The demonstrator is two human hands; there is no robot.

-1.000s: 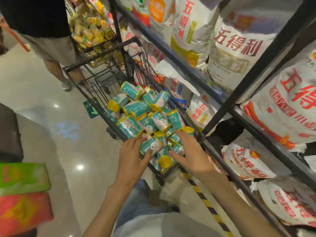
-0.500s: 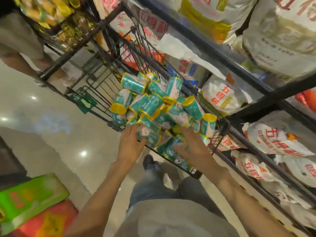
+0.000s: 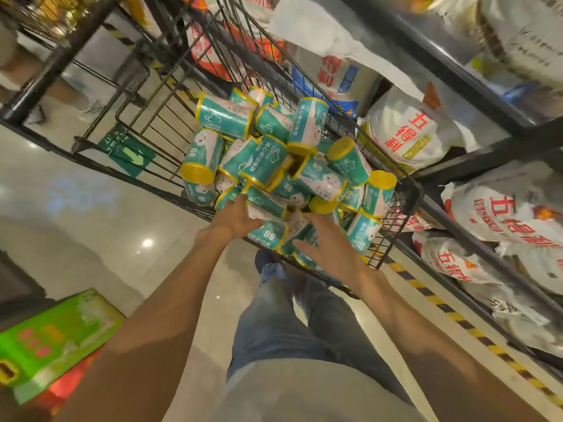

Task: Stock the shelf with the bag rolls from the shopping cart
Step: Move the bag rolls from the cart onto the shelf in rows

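Note:
Several teal bag rolls (image 3: 274, 159) with yellow ends lie heaped in the near end of a black wire shopping cart (image 3: 409, 193). My left hand (image 3: 233, 216) reaches into the near edge of the heap, its fingers curled round one roll (image 3: 266, 205), with the fingertips hidden beneath it. My right hand (image 3: 330, 243) lies spread on the rolls at the cart's near right corner, fingers straight. The black metal shelf (image 3: 475, 155) stands right beside the cart.
White flour sacks (image 3: 408, 132) with red lettering fill the shelf levels at right. A yellow-black floor stripe (image 3: 457, 318) runs along the shelf base. Green and red boxes (image 3: 58, 333) sit at lower left. Another person's legs (image 3: 70, 95) stand beyond the cart.
The view has tilted down and closer to the cart. Both hands have pushed a little deeper into the near rolls, and the right hand has spread over them.

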